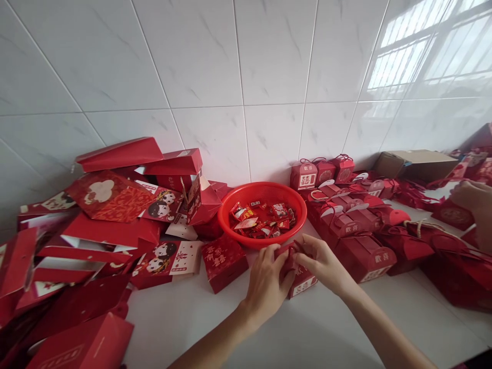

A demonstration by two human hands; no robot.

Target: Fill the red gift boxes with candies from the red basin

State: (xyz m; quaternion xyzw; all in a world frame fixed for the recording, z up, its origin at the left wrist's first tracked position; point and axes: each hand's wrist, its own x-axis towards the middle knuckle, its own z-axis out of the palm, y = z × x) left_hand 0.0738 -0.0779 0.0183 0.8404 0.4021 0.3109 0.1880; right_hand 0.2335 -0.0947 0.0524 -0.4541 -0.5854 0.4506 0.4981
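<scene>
A small red gift box [303,283] with white and gold characters stands on the table, between my two hands. My left hand [267,279] is closed around its top left side, thumb and fingers against the card. My right hand [323,264] pinches a dark red ribbon [296,248] at the top of the box. Parts of the ribbon and the box's top are hidden by my fingers. Just behind my hands is a red plastic basket [225,225] holding wrapped candies [265,225]. A larger red box [223,260] lies left of my left hand.
A loose heap of red cartons [103,230] covers the left side. Rows of red gift boxes [351,220] stand at right, with an open brown cardboard box [418,161] behind. Another person's hand [474,205] is at the far right edge. A tiled wall [207,66] closes the back.
</scene>
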